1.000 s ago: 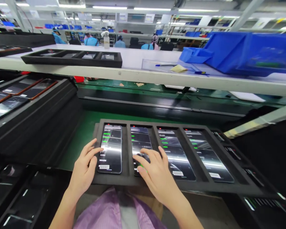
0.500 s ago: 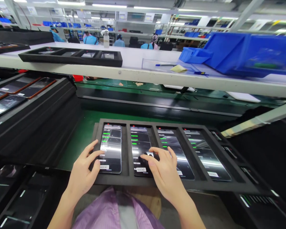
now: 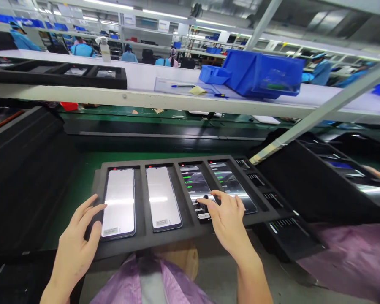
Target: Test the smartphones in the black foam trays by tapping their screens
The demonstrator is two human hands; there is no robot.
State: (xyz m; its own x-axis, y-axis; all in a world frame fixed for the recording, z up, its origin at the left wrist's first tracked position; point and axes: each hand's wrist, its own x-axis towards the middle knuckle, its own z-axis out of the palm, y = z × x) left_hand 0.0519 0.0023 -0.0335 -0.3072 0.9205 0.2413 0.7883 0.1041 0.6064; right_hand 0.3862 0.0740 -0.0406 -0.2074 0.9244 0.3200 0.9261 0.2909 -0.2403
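Several smartphones lie face up in the slots of a black foam tray (image 3: 142,240). The leftmost phone (image 3: 119,198) and the second phone (image 3: 163,194) show plain white screens. Dark menus with green lines appear on the third phone (image 3: 194,183) and the rightmost phone (image 3: 229,183). My left hand (image 3: 79,236) is open at the left edge of the leftmost phone, with one fingertip over its border. Over the third phone, my right hand (image 3: 226,219) is open, its index finger extended at the lower part of the screen. Neither hand grasps anything.
A white shelf (image 3: 139,95) runs across above the tray and bears another foam tray (image 3: 82,80), a bottle (image 3: 105,50) and a blue bin (image 3: 259,74). Stacked black trays (image 3: 25,169) stand at left. A slanted metal post (image 3: 291,131) and another person's hand (image 3: 378,173) are at right.
The two left phones have gone from dark menus to white screens. My right hand has shifted from the second phone to the third. The view has turned right.
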